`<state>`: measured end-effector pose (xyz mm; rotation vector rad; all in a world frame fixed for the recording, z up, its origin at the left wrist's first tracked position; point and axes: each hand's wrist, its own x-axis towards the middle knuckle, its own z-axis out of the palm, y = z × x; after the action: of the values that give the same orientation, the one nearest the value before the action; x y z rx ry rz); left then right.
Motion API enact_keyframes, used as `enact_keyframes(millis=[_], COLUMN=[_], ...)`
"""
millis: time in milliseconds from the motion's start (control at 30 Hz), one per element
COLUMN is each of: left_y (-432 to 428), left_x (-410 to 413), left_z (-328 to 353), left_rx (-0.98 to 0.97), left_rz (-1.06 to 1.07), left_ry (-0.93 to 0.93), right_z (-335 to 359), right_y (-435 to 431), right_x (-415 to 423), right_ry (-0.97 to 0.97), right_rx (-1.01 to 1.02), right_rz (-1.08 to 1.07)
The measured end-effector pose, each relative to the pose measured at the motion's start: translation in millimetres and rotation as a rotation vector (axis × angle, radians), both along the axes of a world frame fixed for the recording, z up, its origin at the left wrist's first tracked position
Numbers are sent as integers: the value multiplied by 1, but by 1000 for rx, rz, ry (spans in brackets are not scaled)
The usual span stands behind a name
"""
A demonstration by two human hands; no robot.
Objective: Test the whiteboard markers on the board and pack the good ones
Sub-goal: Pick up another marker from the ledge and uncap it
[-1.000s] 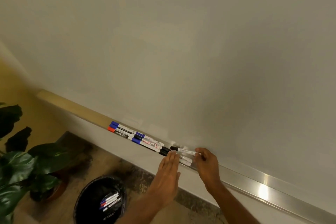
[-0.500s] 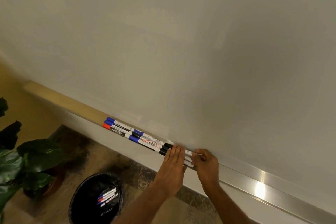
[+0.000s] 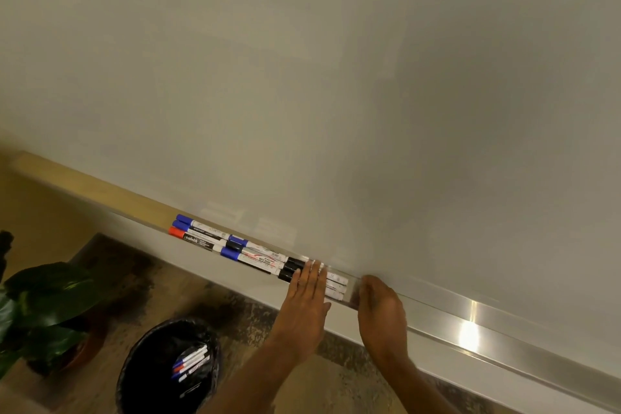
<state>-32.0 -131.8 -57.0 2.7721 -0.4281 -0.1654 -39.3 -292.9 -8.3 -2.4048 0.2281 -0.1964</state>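
Several whiteboard markers (image 3: 258,254) with blue, red and black caps lie end to end in rows on the ledge (image 3: 504,333) under the blank whiteboard (image 3: 336,77). My left hand (image 3: 307,299) lies flat with straight fingers over the black-capped markers (image 3: 292,269) at the right end of the rows. My right hand (image 3: 381,309) rests on the ledge just right of the marker ends, fingers curved down, apart from the markers. Its fingertips are hidden.
A black-lined bin (image 3: 168,370) on the floor below the ledge holds several markers (image 3: 190,363). A potted plant (image 3: 43,312) with dark leaves stands at the lower left. The metal ledge runs on to the right.
My left hand moved up from beside the ledge onto the black-capped markers. My right hand let go of the marker ends and shifted a little right. The camera view drifted.
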Motion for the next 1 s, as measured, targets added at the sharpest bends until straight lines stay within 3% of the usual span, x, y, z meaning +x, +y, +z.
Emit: enact_keyframes(millis=[133, 367, 567, 1000], left_y=[-2, -26, -68, -201], left_x=[-3, -21, -42, -82], left_z=[11, 31, 74, 85], left_rx=[87, -43, -43, 64], left_rz=[18, 25, -13, -99], left_ry=[-39, -48, -15, -113], right_z=[-8, 7, 17, 31], right_y=[-14, -36, -72, -225], right_x=[-14, -35, -57, -122], right_ry=[-157, -211, -192, -83], right_rx=[-286, -427, -483, -507], right_rz=[137, 216, 197, -8])
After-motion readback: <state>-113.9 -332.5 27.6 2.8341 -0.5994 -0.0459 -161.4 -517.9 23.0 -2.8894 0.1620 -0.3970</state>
